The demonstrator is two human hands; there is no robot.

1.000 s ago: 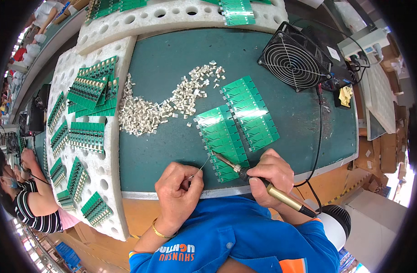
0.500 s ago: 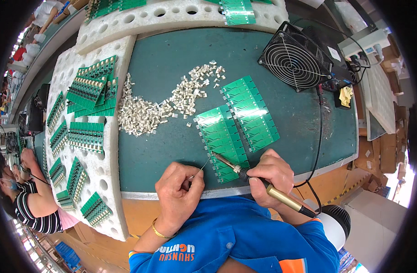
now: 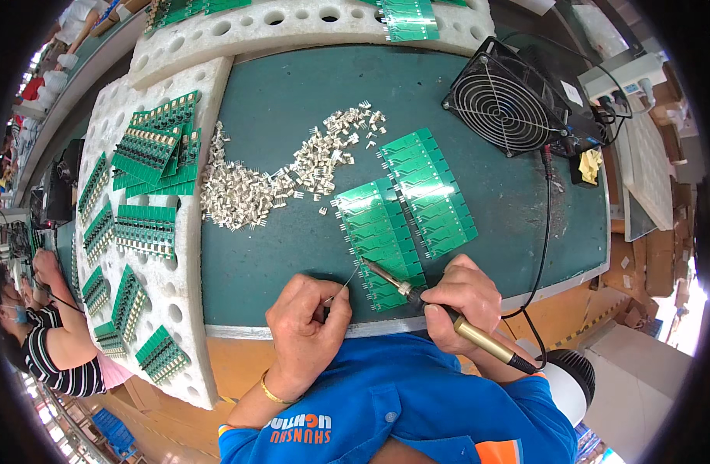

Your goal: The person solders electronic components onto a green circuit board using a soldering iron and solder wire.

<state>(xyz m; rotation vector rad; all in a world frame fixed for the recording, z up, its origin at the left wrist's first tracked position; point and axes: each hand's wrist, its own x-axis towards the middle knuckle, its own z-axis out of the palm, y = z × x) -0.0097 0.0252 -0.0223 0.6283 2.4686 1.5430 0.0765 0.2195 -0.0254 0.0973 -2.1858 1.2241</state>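
Two hands are soldering a green circuit board at the near edge of the bench.

The right hand [image 3: 467,298] is wrapping its grip tight around a soldering iron [image 3: 440,311]; the iron's tip is touching the near end of a green circuit board strip [image 3: 378,232]; the left hand [image 3: 304,325] is pinching a thin solder wire [image 3: 341,284] between thumb and finger, grip closed on it; the wire's end is meeting the iron's tip; a second green strip [image 3: 428,193] is lying just beside the first; a pile of small silver metal parts [image 3: 254,193] is sitting farther back on the green bench [image 3: 293,100]; a black fan [image 3: 506,104] is standing at the far right; more green boards are resting on a white foam tray [image 3: 188,309] on the left.
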